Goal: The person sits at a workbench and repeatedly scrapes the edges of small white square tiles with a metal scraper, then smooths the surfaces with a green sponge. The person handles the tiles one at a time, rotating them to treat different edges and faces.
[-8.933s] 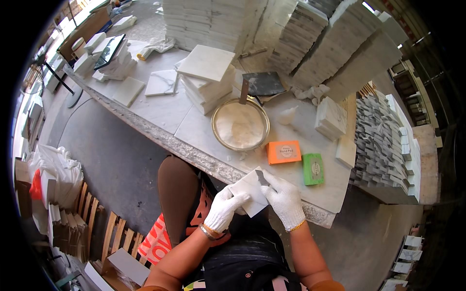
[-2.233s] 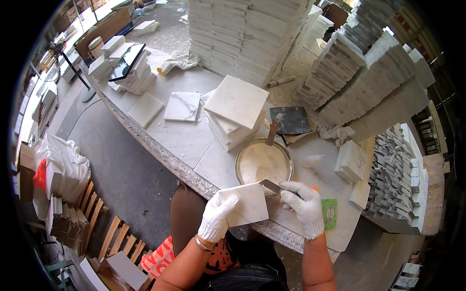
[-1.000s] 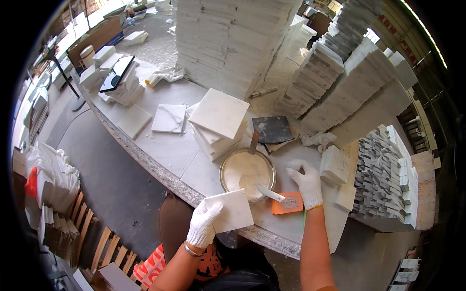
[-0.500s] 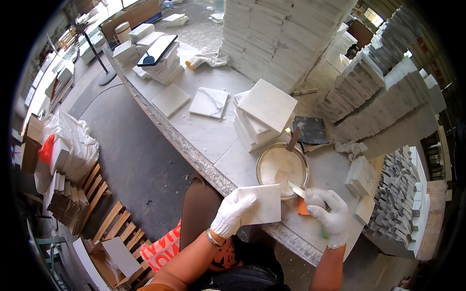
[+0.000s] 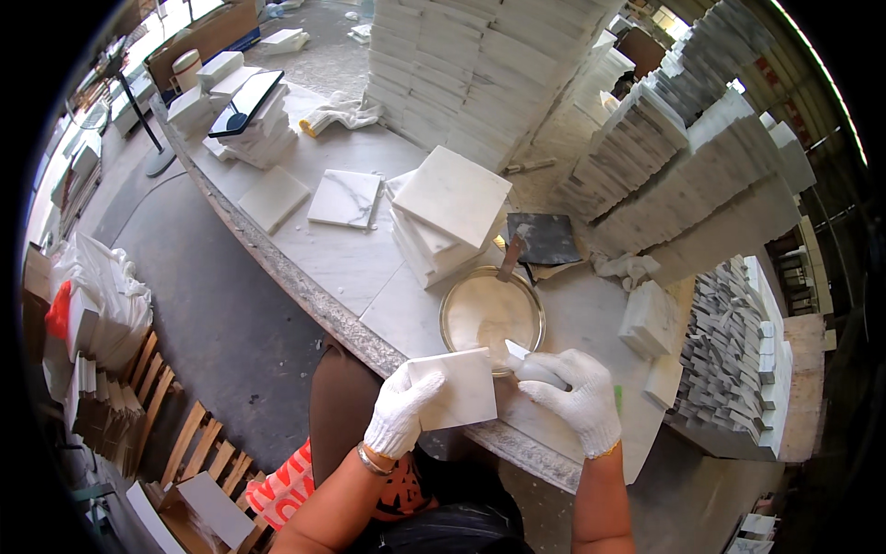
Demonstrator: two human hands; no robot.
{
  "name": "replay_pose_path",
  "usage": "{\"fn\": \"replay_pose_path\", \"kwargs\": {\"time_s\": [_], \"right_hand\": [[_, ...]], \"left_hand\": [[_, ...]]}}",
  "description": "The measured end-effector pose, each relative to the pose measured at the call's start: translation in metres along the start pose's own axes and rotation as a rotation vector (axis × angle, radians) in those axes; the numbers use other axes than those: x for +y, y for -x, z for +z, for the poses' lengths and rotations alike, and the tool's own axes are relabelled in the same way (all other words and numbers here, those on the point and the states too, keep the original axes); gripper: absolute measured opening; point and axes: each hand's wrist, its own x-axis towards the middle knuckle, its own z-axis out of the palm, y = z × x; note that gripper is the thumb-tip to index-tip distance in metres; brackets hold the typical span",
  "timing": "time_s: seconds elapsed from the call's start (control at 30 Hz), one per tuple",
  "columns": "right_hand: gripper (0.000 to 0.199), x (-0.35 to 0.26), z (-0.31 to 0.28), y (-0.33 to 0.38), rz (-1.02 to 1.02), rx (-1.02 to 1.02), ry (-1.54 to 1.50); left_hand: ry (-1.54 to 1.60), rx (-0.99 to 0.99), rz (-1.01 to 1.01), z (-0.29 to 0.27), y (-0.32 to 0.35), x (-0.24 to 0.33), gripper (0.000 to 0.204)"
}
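My left hand point(image 5: 404, 412), in a white knitted glove, holds a square white marble tile point(image 5: 464, 386) upright above the table's front edge. In my right hand point(image 5: 580, 395), gloved likewise, is a small putty knife point(image 5: 517, 352); its pale blade points left toward the tile, apart from it, and its grip is partly covered by the fingers. Just beyond both hands stands a round metal-rimmed pan point(image 5: 444, 323) of cream-coloured paste. A rusty flat scraper point(image 5: 510, 258) leans across its far rim. Behind it lies a black sheet point(image 5: 546, 238).
Stacked white tiles point(image 5: 452, 194) stand beyond the pan, and two single tiles lie left of them. A phone-like device point(image 5: 247, 103) rests on another stack. Tall tile stacks point(image 5: 452, 74) rise at the back. The stone table's rough edge point(image 5: 305, 309) runs diagonally. Wooden pallets point(image 5: 189, 434) lie lower left.
My head view has shifted, moving the scene leftward. My right hand has brought the putty knife nearer the tile. The orange thing by that hand no longer shows.
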Motion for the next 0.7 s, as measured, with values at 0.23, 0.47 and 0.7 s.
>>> {"fn": "replay_pose_path", "kwargs": {"time_s": [0.23, 0.47, 0.7], "right_hand": [[0.034, 0.0005, 0.0014, -0.0008, -0.016, -0.012, 0.045], [0.035, -0.0031, 0.0016, -0.0029, -0.030, -0.009, 0.036], [0.033, -0.0045, 0.0017, -0.0037, -0.001, -0.017, 0.038]], "left_hand": [[-0.005, 0.000, 0.004, -0.0021, 0.0003, -0.0006, 0.031], [0.005, -0.003, 0.002, -0.0020, 0.0003, -0.0011, 0.031], [0.009, -0.006, -0.007, -0.0013, 0.0004, 0.0002, 0.030]]}}
